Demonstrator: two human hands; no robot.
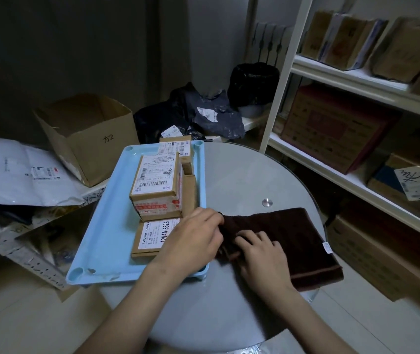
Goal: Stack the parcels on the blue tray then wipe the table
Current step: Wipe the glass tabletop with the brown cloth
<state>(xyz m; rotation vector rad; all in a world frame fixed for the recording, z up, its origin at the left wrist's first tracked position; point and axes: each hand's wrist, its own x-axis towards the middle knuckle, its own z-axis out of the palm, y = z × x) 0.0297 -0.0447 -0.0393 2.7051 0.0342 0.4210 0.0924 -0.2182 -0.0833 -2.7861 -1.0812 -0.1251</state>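
Observation:
A light blue tray [111, 221] rests on the left part of a round glass table [242, 180]. Cardboard parcels are stacked on the tray: a labelled box [156, 185] on top, a flat parcel marked 12V4A [152, 237] under it at the near end, and another parcel [178, 146] at the far end. A dark brown cloth [288, 241] lies flat on the table to the right of the tray. My left hand [193, 241] pinches the cloth's left edge. My right hand [260, 259] presses on the cloth with its fingers spread and curled.
An open cardboard box [88, 134] and white mailers [22, 172] sit left of the table. Dark bags [203, 116] lie behind it. White shelving [357, 80] with boxes stands at the right, close to the table's edge.

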